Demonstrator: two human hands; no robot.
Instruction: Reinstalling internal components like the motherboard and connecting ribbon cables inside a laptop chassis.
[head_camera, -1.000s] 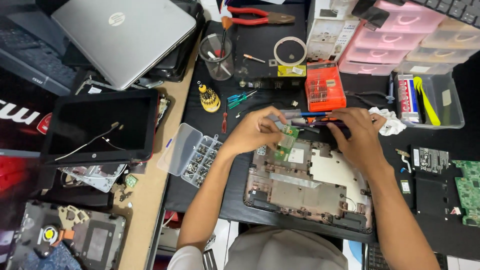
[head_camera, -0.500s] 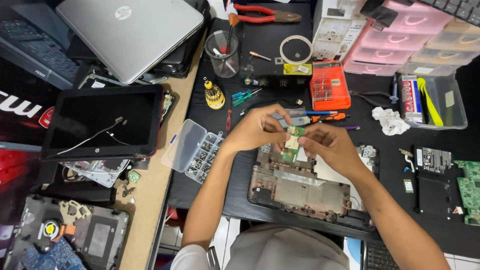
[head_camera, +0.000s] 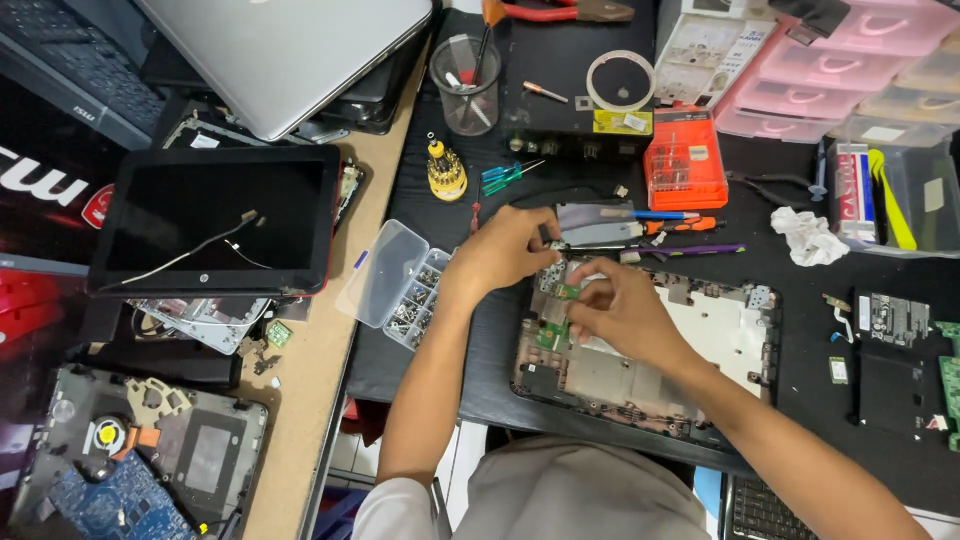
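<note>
**Both hands at the green board, open laptop base**

Nearest: opened laptop base (head_camera: 640, 370) on the black mat (head_camera: 440, 350), inner frame exposed. Right hand (head_camera: 620, 312) over its upper left corner, fingertips pinched on a small green circuit board (head_camera: 565, 292). Left hand (head_camera: 500, 250) just beyond, fingers curled together at the base's top edge; whether they grip anything, possibly the board's end, cannot be told. Left of the base: clear screw box (head_camera: 400, 285), lid open. Farther: yellow screwdriver handle (head_camera: 445, 172), orange bit case (head_camera: 685, 160), cup of tools (head_camera: 467, 85), tape roll (head_camera: 620, 80).
</note>
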